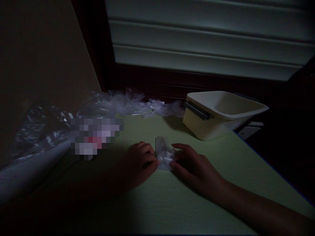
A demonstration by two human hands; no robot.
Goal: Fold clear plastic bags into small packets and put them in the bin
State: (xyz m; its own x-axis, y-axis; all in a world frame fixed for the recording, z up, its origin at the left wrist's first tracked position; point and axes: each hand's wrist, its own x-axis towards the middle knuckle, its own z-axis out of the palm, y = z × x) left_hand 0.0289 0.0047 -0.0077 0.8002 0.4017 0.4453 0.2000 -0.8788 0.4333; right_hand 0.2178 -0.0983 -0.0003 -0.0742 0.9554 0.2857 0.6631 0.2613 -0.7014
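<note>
A small clear plastic bag lies on the pale green tabletop between my hands, its upper part flat and its middle crumpled and shiny. At its left edge, my left hand is closed, with thumb and curled fingers pinching the plastic. My right hand grips the lower right edge near the thumb tip, while its index finger arches above, apart from the bag. Dim light hides whether anything is inside the bag.
A cream plastic bin with grey handles stands at the back right, near the table's blue edge. Crumpled clear plastic runs along the back and left. A blurred-out item lies left, beside a white roll-like shape.
</note>
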